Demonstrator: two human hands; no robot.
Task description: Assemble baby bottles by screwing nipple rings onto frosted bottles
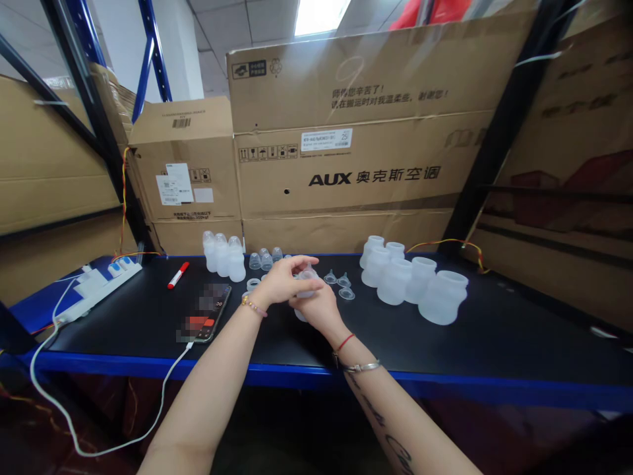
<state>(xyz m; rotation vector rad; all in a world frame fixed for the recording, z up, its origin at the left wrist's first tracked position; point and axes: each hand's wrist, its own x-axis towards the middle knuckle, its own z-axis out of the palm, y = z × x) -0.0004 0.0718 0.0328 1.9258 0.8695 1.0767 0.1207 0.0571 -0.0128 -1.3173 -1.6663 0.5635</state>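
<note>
1. The left hand [281,282] lay over the translucent plastic piece [307,274], with its fingers [297,262] together and curled, their tips reaching the top of the piece (whether they gripped it, I could not tell)
2. The right hand [319,309] sat beneath the piece and clamped it, though its fingers were mostly hidden behind the left hand; the piece showed above this hand and again below it
3. Just right of the piece lay small clear funnel-shaped teats [337,281], and well right of it stood frosted plastic bottles [403,280]
4. Behind and to the left of the piece stood three frosted bottles with clear domed tops [222,257], with small clear caps [262,261] nearer to the piece
5. Left of the piece lay a smartphone [205,314] with a white charging cable [106,432], then a red marker [178,275], and farther left a white power strip [101,289]
6. Under the piece ran a black tabletop [420,343], and behind it stood a cardboard AUX air-conditioner box [361,171]
</note>
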